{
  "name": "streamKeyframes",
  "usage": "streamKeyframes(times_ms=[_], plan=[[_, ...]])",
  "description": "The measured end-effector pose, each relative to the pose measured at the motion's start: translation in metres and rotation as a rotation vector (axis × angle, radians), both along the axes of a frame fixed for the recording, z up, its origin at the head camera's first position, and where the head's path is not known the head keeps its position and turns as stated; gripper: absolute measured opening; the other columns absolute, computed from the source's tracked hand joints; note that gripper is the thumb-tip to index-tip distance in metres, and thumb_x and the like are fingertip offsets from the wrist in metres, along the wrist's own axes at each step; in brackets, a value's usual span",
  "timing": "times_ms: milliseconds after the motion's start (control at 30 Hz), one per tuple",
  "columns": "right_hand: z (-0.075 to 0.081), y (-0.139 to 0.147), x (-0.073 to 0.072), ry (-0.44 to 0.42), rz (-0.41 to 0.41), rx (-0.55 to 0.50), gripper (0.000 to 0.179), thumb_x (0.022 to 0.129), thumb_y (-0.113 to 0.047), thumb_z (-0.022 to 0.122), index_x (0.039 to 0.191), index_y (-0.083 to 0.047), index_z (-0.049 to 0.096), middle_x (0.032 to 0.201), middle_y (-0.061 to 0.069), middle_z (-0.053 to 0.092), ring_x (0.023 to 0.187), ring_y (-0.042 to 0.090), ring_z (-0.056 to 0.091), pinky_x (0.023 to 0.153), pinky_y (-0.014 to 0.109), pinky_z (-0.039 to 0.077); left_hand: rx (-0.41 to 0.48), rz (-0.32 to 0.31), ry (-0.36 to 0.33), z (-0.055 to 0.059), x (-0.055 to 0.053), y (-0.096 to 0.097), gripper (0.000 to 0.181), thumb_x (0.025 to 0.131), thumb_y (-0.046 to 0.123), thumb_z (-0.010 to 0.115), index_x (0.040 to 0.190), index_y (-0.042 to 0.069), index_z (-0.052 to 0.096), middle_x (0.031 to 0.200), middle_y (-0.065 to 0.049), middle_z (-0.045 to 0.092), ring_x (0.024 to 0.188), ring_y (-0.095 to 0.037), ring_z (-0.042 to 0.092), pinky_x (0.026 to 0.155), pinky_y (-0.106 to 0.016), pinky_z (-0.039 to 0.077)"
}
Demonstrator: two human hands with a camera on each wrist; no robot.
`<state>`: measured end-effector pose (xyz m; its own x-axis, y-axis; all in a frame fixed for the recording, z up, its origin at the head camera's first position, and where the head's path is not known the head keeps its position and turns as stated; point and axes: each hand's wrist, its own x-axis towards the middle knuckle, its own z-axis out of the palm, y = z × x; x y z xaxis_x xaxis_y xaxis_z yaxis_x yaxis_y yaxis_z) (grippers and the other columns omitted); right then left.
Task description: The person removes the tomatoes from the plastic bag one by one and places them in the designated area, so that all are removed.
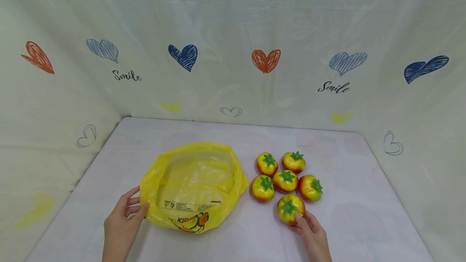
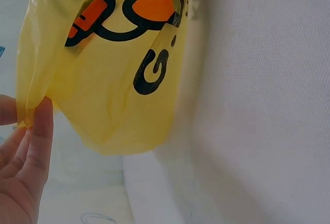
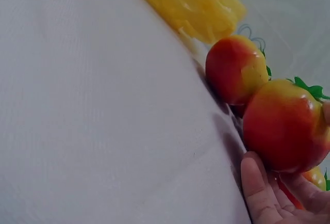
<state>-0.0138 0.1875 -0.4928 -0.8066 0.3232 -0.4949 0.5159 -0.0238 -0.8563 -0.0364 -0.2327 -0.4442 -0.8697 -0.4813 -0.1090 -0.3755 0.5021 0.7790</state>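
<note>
A yellow plastic bag (image 1: 238,197) with printed lettering and an orange-and-black picture lies on the table, its mouth open upward. At its left rim my left hand (image 1: 123,217) pinches the plastic between thumb and fingers; the left wrist view shows the fold of the bag (image 2: 103,126) there. My right hand (image 1: 309,229) grips a yellow-and-red artificial tomato (image 1: 290,207) with a green star-shaped leaf top, thumb on the near side. In the right wrist view this tomato (image 3: 283,126) has fingers under it. Several similar tomatoes (image 1: 285,181) sit grouped just beyond, right of the bag.
The pale table (image 1: 349,197) has its back edge against a whitish cloth (image 1: 225,19) printed with hearts and "Smile" lettering. The cloth also hangs along the left and right sides.
</note>
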Motion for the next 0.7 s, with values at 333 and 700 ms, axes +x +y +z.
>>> streamKeyframes(times_ms=[333, 700], plan=[[0.000, -0.001, -0.002, 0.038, -0.049, 0.072, 0.073, 0.086, -0.049, 0.059, 0.134, 0.001, 0.036, 0.099, 0.006, 0.061, 0.076, 0.009, 0.065, 0.069, 0.022, 0.057, -0.035, -0.007, -0.005, -0.062, -0.011, -0.031, 0.058, 0.083, 0.043, 0.066, 0.135, 0.036, 0.044, 0.114, -0.002, 0.059, 0.079, 0.002, 0.059, 0.055, -0.016, 0.053], [0.009, -0.011, -0.006, 0.055, -0.104, 0.372, 0.059, 0.092, -0.047, 0.051, 0.131, -0.004, 0.041, 0.122, 0.016, 0.047, 0.098, 0.022, 0.053, 0.062, 0.012, 0.049, -0.014, -0.002, -0.011, -0.011, -0.002, -0.004, 0.055, 0.085, 0.027, 0.068, 0.135, 0.021, 0.047, 0.111, -0.009, 0.058, 0.081, -0.008, 0.060, 0.056, -0.030, 0.057]])
